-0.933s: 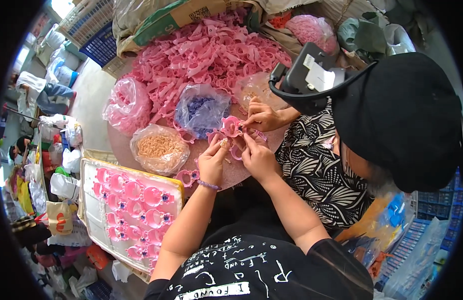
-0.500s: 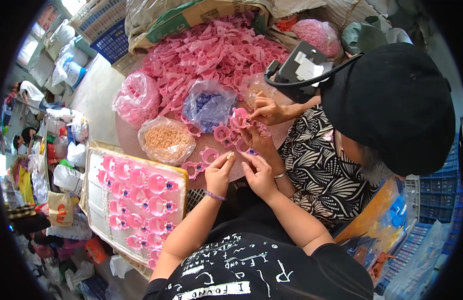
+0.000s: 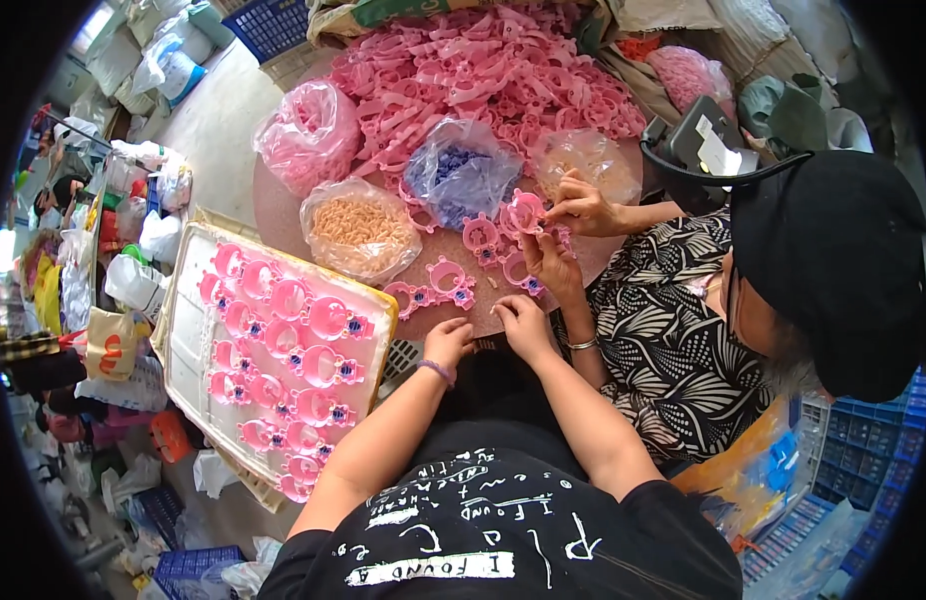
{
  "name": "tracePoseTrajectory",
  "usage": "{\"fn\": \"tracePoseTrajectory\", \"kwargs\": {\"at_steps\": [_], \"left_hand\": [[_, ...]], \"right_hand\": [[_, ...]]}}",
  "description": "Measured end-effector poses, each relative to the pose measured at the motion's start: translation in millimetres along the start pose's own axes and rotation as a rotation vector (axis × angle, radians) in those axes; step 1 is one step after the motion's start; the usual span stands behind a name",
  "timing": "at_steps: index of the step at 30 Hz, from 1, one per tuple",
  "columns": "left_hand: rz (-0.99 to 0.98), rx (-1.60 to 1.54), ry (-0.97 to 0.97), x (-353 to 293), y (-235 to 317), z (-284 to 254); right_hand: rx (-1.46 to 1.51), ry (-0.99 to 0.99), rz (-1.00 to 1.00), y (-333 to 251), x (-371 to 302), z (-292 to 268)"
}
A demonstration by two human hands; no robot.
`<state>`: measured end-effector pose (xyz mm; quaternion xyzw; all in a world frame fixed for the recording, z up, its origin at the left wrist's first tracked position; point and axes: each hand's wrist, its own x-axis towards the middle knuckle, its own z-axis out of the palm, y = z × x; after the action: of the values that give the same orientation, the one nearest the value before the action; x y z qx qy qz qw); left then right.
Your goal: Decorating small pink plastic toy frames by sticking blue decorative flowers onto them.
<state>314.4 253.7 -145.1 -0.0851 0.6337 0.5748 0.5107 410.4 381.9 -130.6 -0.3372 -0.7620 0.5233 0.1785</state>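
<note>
Left hand: The left hand (image 3: 451, 342) is held at the table's lower edge, just below the frame's centre; its fingers are bent and drawn together. No held part is shown; whether one is enclosed cannot be told.
Right hand: The right hand (image 3: 526, 325) is held just to the right, apart from the left, with its fingers bent downward; its grip on any part cannot be confirmed.
Beige piece: A small beige piece (image 3: 493, 283) is laid just above the right fingertips.
Pink ring frames: A bear-shaped pink ring frame (image 3: 450, 281) with a blue fitting is laid at centre, above the left hand; others are placed around it.
Co-worker's hands: Another pink ring frame (image 3: 524, 212) is held, right of centre, between the co-worker's upper hand (image 3: 583, 207) and lower hand (image 3: 553, 265).
Step in hand: A pause between handlings is judged for the lower pair of hands; frame work is apparently being done by the co-worker.
Next move: For any pick-up, the fingers would have to be parted, extended upward over the round table (image 3: 283, 205) and closed on a rim.
Parts supply: Beige pieces are bagged at centre left, blue pieces at upper centre; pink parts are heaped above.
Tray: Rows of fitted frames are set on the white tray (image 3: 190, 330), left.
</note>
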Motion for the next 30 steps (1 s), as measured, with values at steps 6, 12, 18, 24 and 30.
{"fn": "tracePoseTrajectory", "kwargs": {"at_steps": [6,12,18,24,30], "left_hand": [[-0.145,-0.375,0.103,42.8,8.5,2.5],[-0.205,-0.377,0.301,51.1,27.2,22.2],[-0.238,-0.417,0.213,35.3,27.8,21.0],[0.051,-0.258,0.056,12.9,36.0,20.1],[0.283,-0.205,-0.032,-9.8,51.2,32.9]], "right_hand": [[-0.162,0.018,0.037,41.2,27.4,30.3],[-0.125,-0.041,0.170,42.0,30.7,33.3],[-0.007,0.098,0.184,53.8,23.5,28.7],[0.288,0.207,0.076,-1.2,14.6,5.9],[0.120,0.172,-0.209,-52.1,15.2,-7.8]]}}
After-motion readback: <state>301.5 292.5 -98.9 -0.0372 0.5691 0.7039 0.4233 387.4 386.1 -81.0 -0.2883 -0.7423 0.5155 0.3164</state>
